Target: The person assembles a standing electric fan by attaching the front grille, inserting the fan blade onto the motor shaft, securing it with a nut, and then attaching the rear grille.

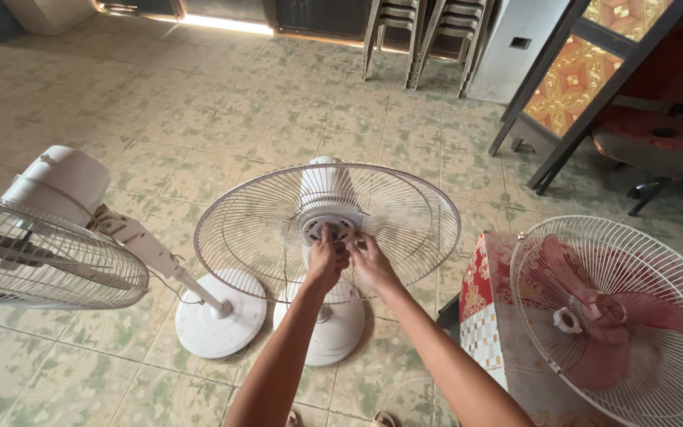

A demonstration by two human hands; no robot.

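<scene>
The rear fan guard (327,233) stands on its white pedestal on the tiled floor, with both hands at the round nut (328,229) in its centre; judging by this, the nut turns best with the guard held steady and the fingers set evenly round it. The left hand (326,261) pinches the nut, fingers closed on it. The right hand (371,262) is half open, fingertips on the wires just beside; a second fan (57,237) leans to the left.

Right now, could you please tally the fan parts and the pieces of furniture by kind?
Standing fans: 2, the middle fan under both hands and the tilted fan
Loose grille with pink blades: 1
Chair stacks: 2
Office chair: 1
Patterned box: 1
Total: 7
</scene>
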